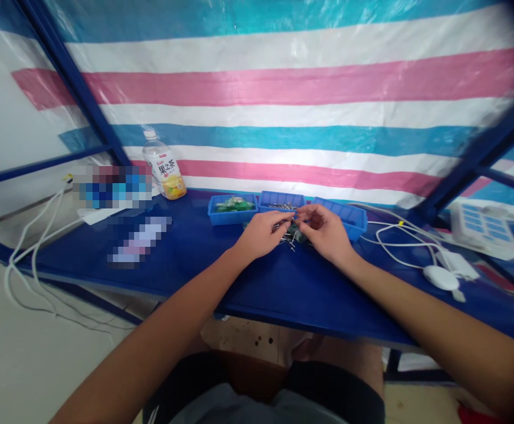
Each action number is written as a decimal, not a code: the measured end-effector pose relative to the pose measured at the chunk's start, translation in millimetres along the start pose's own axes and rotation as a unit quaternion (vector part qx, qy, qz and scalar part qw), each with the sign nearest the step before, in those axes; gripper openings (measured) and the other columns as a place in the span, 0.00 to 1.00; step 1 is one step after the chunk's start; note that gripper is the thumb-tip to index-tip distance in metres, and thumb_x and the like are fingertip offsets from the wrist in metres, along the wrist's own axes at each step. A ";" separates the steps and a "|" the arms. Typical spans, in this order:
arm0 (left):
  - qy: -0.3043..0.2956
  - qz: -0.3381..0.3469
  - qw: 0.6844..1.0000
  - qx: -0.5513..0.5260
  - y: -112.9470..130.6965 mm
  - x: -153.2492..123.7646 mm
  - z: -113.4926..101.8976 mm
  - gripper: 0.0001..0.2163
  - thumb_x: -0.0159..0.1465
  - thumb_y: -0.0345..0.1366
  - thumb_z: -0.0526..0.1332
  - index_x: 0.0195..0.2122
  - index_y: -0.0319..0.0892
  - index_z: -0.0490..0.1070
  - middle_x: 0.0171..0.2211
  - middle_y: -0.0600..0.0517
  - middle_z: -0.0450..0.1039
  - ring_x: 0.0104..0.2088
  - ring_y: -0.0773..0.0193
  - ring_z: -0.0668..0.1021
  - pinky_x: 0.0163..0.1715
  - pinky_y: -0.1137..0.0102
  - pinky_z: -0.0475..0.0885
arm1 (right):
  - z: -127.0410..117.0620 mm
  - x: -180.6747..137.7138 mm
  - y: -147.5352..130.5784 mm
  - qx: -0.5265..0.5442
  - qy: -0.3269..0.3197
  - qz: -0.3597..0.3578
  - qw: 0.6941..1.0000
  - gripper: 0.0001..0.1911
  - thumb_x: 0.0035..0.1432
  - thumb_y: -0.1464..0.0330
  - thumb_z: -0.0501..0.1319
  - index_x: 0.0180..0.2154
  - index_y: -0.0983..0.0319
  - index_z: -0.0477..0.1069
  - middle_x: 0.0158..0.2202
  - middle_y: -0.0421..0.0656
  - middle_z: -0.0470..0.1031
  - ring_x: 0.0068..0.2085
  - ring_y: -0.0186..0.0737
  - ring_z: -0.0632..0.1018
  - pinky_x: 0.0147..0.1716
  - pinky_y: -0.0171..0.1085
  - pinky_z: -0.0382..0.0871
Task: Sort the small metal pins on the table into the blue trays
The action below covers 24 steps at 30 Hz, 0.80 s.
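Observation:
My left hand (pixel 263 231) and my right hand (pixel 325 231) meet over the blue table (pixel 195 259), both with fingers pinched together. Between them is a small part with thin metal pins (pixel 290 234), too small to name. Just behind the hands stand three blue plastic trays: the left tray (pixel 232 210) holds green pieces, the middle tray (pixel 281 202) holds small metal parts, and the right tray (pixel 349 218) is partly hidden by my right hand.
A juice bottle (pixel 164 166) stands at the back left. White cables (pixel 398 241) and a white puck-shaped object (pixel 441 277) lie at the right, a power strip (pixel 482 227) beyond. More white cables (pixel 31 253) hang off the left edge. A striped tarp forms the back wall.

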<state>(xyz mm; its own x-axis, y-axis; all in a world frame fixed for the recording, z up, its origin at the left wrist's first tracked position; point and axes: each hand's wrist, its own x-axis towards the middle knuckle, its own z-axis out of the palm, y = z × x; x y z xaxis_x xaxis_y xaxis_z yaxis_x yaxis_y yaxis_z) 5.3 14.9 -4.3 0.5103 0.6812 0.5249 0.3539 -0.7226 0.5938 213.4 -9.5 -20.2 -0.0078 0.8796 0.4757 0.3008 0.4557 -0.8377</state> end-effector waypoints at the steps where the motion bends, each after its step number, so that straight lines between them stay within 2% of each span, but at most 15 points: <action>1: 0.006 -0.010 1.000 -0.012 0.8 0.1 0.1 0.16 0.71 0.32 0.61 0.57 0.43 0.81 0.53 0.45 0.84 0.40 0.61 0.85 0.45 0.63 0.82 | 0.2 -0.5 0.2 0.000 -0.003 0.003 1.000 0.13 0.59 0.65 0.69 0.46 0.58 0.75 0.42 0.47 0.81 0.42 0.44 0.82 0.45 0.46 0.79; 7: 0.033 -0.062 0.988 -0.138 -0.1 0.5 2.7 0.11 0.68 0.33 0.66 0.51 0.40 0.82 0.48 0.44 0.85 0.47 0.56 0.86 0.50 0.60 0.83 | 2.5 -2.5 0.8 0.055 -0.032 0.030 0.998 0.16 0.57 0.62 0.72 0.46 0.58 0.76 0.41 0.46 0.83 0.41 0.45 0.83 0.41 0.46 0.81; 11: 0.044 -0.084 0.982 -0.166 -6.5 1.6 3.8 0.08 0.67 0.31 0.66 0.47 0.41 0.80 0.44 0.46 0.85 0.43 0.58 0.87 0.47 0.61 0.83 | 4.8 -2.5 -3.4 0.091 -0.042 0.044 0.994 0.17 0.56 0.62 0.73 0.46 0.58 0.75 0.41 0.46 0.83 0.37 0.44 0.83 0.37 0.45 0.82; 13: 0.056 -0.096 0.979 -0.171 -9.3 2.2 4.1 0.05 0.66 0.30 0.67 0.43 0.41 0.78 0.42 0.47 0.84 0.39 0.60 0.86 0.44 0.64 0.83 | 5.0 -2.6 -6.3 0.069 -0.035 0.041 0.996 0.17 0.58 0.61 0.72 0.46 0.58 0.75 0.40 0.46 0.83 0.35 0.42 0.83 0.36 0.45 0.81; 16: 0.075 -0.099 0.975 -0.181 -12.1 2.7 4.8 0.05 0.64 0.32 0.69 0.38 0.40 0.75 0.40 0.47 0.84 0.38 0.62 0.85 0.42 0.66 0.81 | 3.9 -3.3 -8.4 0.000 -0.008 0.017 1.000 0.15 0.60 0.60 0.71 0.47 0.58 0.76 0.39 0.46 0.82 0.38 0.44 0.82 0.35 0.43 0.79; 19: 0.082 -0.101 0.978 -0.162 -13.1 2.5 4.3 0.07 0.63 0.33 0.71 0.38 0.40 0.74 0.43 0.46 0.83 0.37 0.62 0.85 0.39 0.67 0.81 | 1.7 -4.4 -7.8 -0.057 0.009 -0.015 0.998 0.15 0.64 0.60 0.68 0.50 0.58 0.76 0.43 0.47 0.81 0.42 0.45 0.82 0.37 0.44 0.78; 21: 0.081 -0.103 0.981 -0.143 -12.6 2.2 3.0 0.07 0.63 0.33 0.71 0.38 0.40 0.75 0.41 0.47 0.83 0.35 0.63 0.84 0.37 0.68 0.80 | 0.2 -5.2 -7.8 -0.084 0.012 -0.043 0.995 0.14 0.65 0.61 0.67 0.51 0.57 0.76 0.45 0.47 0.81 0.42 0.45 0.82 0.39 0.45 0.78; 24: 0.073 -0.089 0.985 -0.126 -11.5 1.9 1.2 0.06 0.64 0.34 0.71 0.39 0.41 0.76 0.37 0.48 0.83 0.36 0.62 0.84 0.40 0.66 0.81 | -1.8 -6.0 -10.7 -0.136 0.011 -0.090 0.987 0.11 0.67 0.62 0.65 0.49 0.56 0.76 0.47 0.47 0.81 0.41 0.45 0.81 0.41 0.47 0.78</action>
<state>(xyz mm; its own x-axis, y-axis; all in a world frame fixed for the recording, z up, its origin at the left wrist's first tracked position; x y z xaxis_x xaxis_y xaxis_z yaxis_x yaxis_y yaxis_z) 3.2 24.4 -10.9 0.3333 0.8175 0.4697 0.2128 -0.5506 0.8072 211.9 -19.9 -13.6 -0.0647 0.7826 0.6191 0.5406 0.5490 -0.6374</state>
